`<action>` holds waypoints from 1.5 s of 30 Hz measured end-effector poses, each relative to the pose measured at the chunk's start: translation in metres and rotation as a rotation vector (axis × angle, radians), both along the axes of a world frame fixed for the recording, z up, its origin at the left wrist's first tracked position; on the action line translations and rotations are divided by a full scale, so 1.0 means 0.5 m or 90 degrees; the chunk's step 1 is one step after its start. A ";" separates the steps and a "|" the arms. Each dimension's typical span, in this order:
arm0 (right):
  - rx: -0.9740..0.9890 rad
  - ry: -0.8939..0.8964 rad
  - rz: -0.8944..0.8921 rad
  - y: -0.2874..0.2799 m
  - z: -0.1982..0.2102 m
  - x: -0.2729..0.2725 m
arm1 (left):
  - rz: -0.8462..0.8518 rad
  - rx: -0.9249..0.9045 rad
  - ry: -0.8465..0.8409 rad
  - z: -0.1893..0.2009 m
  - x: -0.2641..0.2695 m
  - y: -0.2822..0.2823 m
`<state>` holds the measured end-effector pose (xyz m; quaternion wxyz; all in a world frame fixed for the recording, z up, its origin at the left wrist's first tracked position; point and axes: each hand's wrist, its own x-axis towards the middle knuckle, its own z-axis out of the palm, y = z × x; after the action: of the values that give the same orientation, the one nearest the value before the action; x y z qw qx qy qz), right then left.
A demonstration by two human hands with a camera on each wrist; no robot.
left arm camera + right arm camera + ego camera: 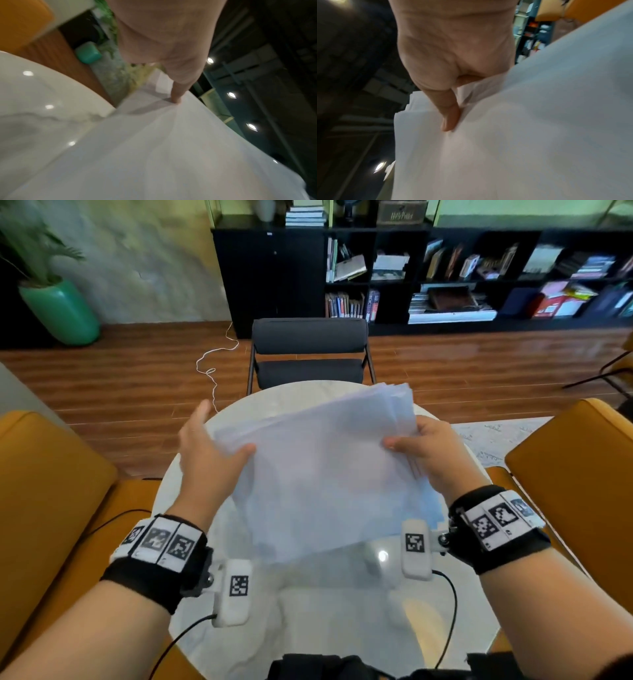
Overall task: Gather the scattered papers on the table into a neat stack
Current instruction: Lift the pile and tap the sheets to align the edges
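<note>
Papers (329, 474) held tilted above the table (308, 611), both hands on them. Left hand (209, 453) thumb on top at left edge; right hand (431, 453) pinches right edge. Far sheet edges fanned, uneven. Chair (308, 350) beyond the table.

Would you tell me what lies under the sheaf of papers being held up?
Under the papers shows the white marble table, bare where visible; whatever lies directly beneath them is covered.

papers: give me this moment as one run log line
phase: squaring stack | papers: lifted off table, edges uneven | left hand: grips left edge | right hand: pinches right edge
</note>
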<state>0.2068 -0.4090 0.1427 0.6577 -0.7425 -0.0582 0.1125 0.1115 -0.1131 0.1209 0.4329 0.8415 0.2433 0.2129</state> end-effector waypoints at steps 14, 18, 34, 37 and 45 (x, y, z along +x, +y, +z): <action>-0.028 -0.007 -0.144 0.005 -0.137 -0.041 | -0.067 -0.375 -0.069 -0.092 -0.031 -0.027; -0.038 0.019 -0.127 -0.006 -0.196 -0.077 | -0.085 -0.383 -0.021 -0.144 -0.050 -0.016; 0.004 0.072 -0.133 0.016 -0.222 -0.088 | -0.113 -0.454 -0.049 -0.160 -0.037 -0.051; 0.034 0.045 -0.132 0.006 -0.191 -0.079 | -0.118 -0.474 -0.099 -0.144 -0.039 -0.023; 0.058 0.051 -0.141 0.015 -0.180 -0.080 | -0.090 -0.434 -0.059 -0.152 -0.041 -0.043</action>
<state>0.1670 -0.4017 0.0527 0.7011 -0.7085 0.0455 0.0662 0.0912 -0.1345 0.0451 0.7132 0.6529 0.2216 0.1268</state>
